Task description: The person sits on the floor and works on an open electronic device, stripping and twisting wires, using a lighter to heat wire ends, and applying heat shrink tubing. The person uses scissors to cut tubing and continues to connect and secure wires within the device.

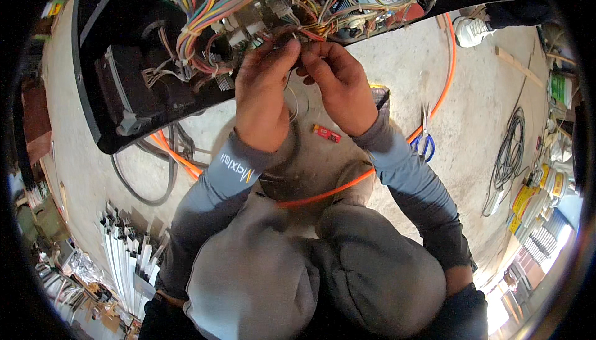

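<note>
Spanning the area ahead and left of the left hand, a black housing is exposing its boards and wiring. Inside it, well to the left of the left hand, a dark boxy component is occupying the corner. Behind and to the left of the left hand, well apart, long pale strips are standing in a bundle. Ahead and left of the left hand, a multicoloured wiring harness is curving through the housing.

The left hand is reaching to the housing's near edge, its thumb and fingers drawing close together. The right hand is facing it just beside, thumb and fingertips bunching narrowly. The fingers are hiding whatever lies between them; whether either hand is gripping a wire cannot be told. Orange-red wires are lying just ahead of the fingertips. Between the wrists, a thin pale wire is hanging down.

On the floor between the forearms, a small red lighter-shaped object is lying. Right of the right hand, blue-handled scissors are resting near an orange hose. Farther right, a coiled dark cable is lying well apart.
</note>
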Available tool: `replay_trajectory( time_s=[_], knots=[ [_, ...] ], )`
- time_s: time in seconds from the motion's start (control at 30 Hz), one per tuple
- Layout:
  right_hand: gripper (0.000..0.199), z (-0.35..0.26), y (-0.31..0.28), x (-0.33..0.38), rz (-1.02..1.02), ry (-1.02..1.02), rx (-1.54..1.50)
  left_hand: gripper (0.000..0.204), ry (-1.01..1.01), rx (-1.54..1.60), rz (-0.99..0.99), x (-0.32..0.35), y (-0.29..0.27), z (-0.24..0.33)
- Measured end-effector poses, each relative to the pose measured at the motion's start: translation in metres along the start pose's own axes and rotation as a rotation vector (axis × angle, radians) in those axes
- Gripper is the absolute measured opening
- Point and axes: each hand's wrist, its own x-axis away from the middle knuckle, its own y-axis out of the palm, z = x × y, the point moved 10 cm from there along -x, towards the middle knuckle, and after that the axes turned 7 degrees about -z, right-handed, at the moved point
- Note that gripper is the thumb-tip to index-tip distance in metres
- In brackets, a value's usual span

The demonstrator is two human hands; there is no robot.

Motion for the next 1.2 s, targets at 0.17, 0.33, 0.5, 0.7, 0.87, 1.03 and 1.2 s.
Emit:
replay_trajectory(
  time_s=[0.17, 0.33, 0.5, 0.7, 0.87, 1.03, 1.2],
  knots=[
    [0.024, 0.015, -0.017, -0.001, 0.082, 0.018, 0.073, 0.042, 0.039, 0.033, 0.022, 0.004, -0.004, -0.011],
    [0.025, 0.022, -0.018, -0.003, 0.061, 0.123, -0.037, 0.045, 0.108, 0.020, -0.057, 0.024, -0.004, -0.009],
    [0.023, 0.018, -0.008, 0.003, -0.065, 0.265, -0.101, 0.025, 0.288, -0.889, -0.255, 0.045, -0.019, -0.003],
    [0.028, 0.007, 0.001, 0.008, -0.125, 0.232, -0.134, 0.014, 0.495, -1.118, -0.206, 0.047, 0.001, 0.032],
    [0.034, 0.005, -0.007, 0.014, -0.136, 0.245, -0.029, 0.019, 0.464, -1.157, -0.247, 0.015, 0.015, 0.033],
    [0.034, -0.014, -0.011, 0.020, -0.032, 0.045, 0.291, 0.025, 0.149, -0.971, -0.344, -0.002, 0.001, 0.012],
    [0.030, -0.030, -0.003, 0.030, -0.022, -0.074, 0.544, 0.020, 0.008, -1.028, -0.348, -0.005, 0.008, 0.015]
  ],
)
